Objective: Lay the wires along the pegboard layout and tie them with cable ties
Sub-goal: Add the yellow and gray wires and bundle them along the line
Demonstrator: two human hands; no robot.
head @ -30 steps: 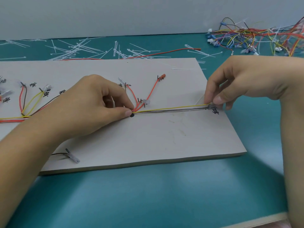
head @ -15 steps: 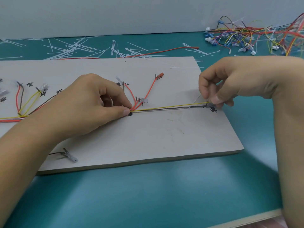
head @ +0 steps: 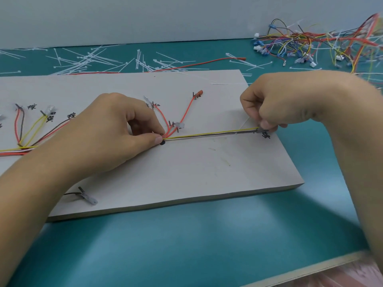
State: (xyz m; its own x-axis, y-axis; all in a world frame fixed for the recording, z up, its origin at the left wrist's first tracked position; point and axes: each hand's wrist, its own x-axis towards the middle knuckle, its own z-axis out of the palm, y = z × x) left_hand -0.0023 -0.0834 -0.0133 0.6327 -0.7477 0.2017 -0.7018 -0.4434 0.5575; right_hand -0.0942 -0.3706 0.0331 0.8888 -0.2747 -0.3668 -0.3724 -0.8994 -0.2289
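Board: flat grey pegboard (head: 186,172), centre of frame, on teal table mat (head: 186,245).
Wires: thin yellow-and-dark insulated wire run (head: 211,134), pulled straight across mid-board from black round peg (head: 162,142) to the right board edge. Thin red branch wires (head: 186,110) fan upward from the same junction to small pegs.
Left hand: left hand (head: 107,137), centre-left, thumb and forefinger pinched on the bundle right at the black peg, pinning the junction down.
Right hand: right hand (head: 275,104), centre-right, fingers curled, pinching the wire end at small grey connector (head: 260,130). Exact fingertip contact partly hidden.
Ties: loose white plastic cable ties (head: 87,61), scattered upper left to upper centre, behind the board.
Spare stock: tangled multicoloured wire pile (head: 310,46), upper right.
Handling: light, thin, floppy. Probably holds a line only under tension or against pegs, and likely springs off if one end goes slack. Insulation looks slick, so pinch, not press.
Grab points: at the junction and close behind the connector. Gentle pull only, since the connector is small and probably fragile.
Step (judgement): straight run being laid; tying here not yet done.
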